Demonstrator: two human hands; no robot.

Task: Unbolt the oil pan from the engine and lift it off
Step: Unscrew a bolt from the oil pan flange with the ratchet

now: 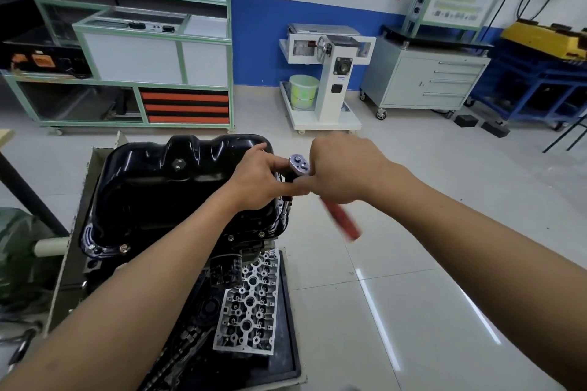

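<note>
Looking at the glossy black stamped-metal oil pan (152,187): it's sitting on top of the upturned engine (251,246), left of centre. It has wavy pressed ribs along the far wall and a hex drain plug (178,164) on its top face. Small silver flange bolts (124,248) show along the near edge, so the pan's not off yet.

Left hand (259,179) lies over the pan's right rim, index finger stretched toward the far corner. Thumb & other fingers are curled round the dark shaft just under the head of the chrome-headed ratchet wrench with red handle (298,165). Right hand (343,173) is a closed fist on the same ratchet, knuckles up, just right of the chrome head. The red grip pokes out below the fist toward near-right & is blurred. The shaft runs down to the pan's right flange; can't tell what it's seated on, too dark. Both forearms are bare, coming in from the near edge.

Near side: bare aluminium cylinder head (251,301) in a black tray (292,343), black oil filter (225,270) just beyond it. Far side: white stand (333,79) w/ a green bucket (303,91), grey drawer cabinet (425,82) to the right.
</note>
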